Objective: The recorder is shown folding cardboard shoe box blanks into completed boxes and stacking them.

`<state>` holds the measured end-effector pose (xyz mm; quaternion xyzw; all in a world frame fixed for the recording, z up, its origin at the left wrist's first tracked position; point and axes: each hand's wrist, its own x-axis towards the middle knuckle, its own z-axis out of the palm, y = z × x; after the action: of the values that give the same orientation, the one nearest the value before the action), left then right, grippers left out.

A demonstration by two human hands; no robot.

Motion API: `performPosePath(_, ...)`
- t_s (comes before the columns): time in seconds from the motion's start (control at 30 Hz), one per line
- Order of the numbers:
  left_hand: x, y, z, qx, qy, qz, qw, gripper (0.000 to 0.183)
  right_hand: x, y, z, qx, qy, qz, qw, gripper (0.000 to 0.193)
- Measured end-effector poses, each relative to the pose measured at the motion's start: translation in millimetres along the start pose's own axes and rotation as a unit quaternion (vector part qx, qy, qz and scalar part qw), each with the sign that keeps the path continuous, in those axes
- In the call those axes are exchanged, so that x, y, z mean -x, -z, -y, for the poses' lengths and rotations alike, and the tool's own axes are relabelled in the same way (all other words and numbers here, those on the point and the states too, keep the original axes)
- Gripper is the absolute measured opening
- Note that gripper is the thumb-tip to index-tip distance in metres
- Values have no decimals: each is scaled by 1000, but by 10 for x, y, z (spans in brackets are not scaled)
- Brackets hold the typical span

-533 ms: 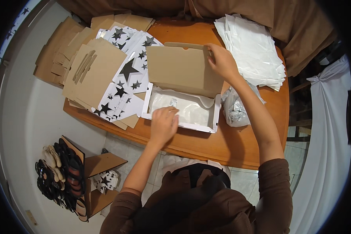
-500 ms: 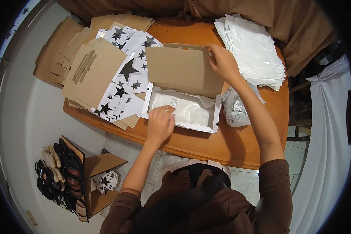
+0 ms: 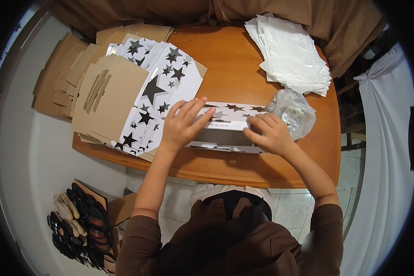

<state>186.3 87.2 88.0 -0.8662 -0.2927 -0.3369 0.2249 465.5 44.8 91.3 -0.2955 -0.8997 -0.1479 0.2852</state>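
A white cardboard box printed with dark stars sits on the wooden table in front of me, its lid folded partway down toward me. A gap remains along the near side, and the shaded inside shows through it; the contents cannot be made out. My left hand rests against the left end of the lid, fingers stretched and apart. At the lid's front flap, toward its right end, my right hand grips the edge with bent fingers and thumb.
Flat cardboard box blanks, some star-printed, are stacked at the left. White paper sheets lie at the back right. A clear plastic bag with silvery contents stands by the box's right end. A sandal rack is at the lower left.
The lid has swung from standing open at the back down toward me, hiding the white paper inside. My right hand came down with it; my left hand moved up to the lid's left end.
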Motion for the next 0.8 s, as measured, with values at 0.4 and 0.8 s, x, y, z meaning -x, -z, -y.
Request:
performPosePath(0.4,288,-76,-35,156,-109,60,980,29,335,-602,952,-24,-125,82,988,29)
performPosePath(0.8,470,-73,-111,247,-56,112,961,32,555,-720,1221,46,-119,108,986,30)
